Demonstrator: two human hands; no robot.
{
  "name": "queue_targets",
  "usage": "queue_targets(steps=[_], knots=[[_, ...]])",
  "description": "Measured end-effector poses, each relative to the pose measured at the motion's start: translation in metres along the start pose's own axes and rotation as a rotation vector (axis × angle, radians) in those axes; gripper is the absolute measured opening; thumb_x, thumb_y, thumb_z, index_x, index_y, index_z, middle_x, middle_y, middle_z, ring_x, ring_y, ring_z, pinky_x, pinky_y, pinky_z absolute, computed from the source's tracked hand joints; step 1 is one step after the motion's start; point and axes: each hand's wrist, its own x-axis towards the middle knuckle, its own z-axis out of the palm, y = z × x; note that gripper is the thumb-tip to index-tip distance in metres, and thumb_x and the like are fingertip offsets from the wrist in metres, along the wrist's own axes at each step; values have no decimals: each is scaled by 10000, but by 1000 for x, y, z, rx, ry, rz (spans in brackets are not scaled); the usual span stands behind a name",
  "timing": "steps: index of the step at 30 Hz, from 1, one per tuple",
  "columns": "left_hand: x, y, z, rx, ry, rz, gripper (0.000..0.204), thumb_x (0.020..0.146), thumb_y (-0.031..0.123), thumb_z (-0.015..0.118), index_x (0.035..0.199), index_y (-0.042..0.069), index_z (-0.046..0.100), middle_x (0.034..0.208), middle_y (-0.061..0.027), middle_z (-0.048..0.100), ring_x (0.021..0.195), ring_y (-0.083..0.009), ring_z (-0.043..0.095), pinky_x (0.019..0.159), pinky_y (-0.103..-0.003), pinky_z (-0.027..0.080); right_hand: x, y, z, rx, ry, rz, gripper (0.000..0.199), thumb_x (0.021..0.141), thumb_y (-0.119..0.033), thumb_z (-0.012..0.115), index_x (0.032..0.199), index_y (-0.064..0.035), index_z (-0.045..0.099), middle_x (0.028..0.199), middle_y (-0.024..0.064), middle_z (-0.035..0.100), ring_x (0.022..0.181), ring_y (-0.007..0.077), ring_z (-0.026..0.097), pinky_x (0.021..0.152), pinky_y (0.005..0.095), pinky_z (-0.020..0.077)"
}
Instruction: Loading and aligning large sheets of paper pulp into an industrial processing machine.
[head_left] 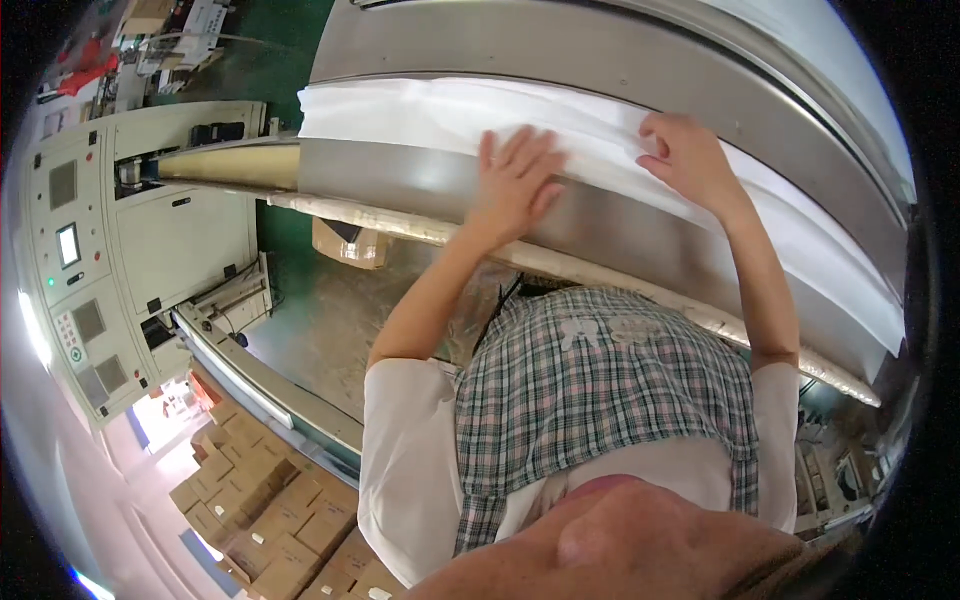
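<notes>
A long white sheet (420, 108), soft and rippled like cloth, lies along a curved grey metal bed (400, 170). My left hand (518, 180) is open over the sheet's near edge, its fingers spread and slightly blurred. To its right, my right hand (688, 160) is above the sheet with fingers bent. Its thumb and forefinger stand apart, and I see nothing between them. Whether either palm presses on the sheet cannot be made out.
A padded pale bar (400, 223) runs along the bed's near side, against my checked apron (600, 390). At left stands a beige control cabinet (180, 240) with a small screen. Stacked cardboard boxes (280, 510) fill the lower left; another box (350, 245) sits below the bar.
</notes>
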Motion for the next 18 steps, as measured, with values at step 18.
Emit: queue_targets(steps=[18], knots=[[-67,-177,-74,110,-96,77,460,800,334,534,1234,207,447,1332,-108,335,1222,-437,235,981,-604,135,141,-137,101,-193,-10,-49,177,678,-90,605,829,-49,521,900,110,547,797,300,546,674,371,451]])
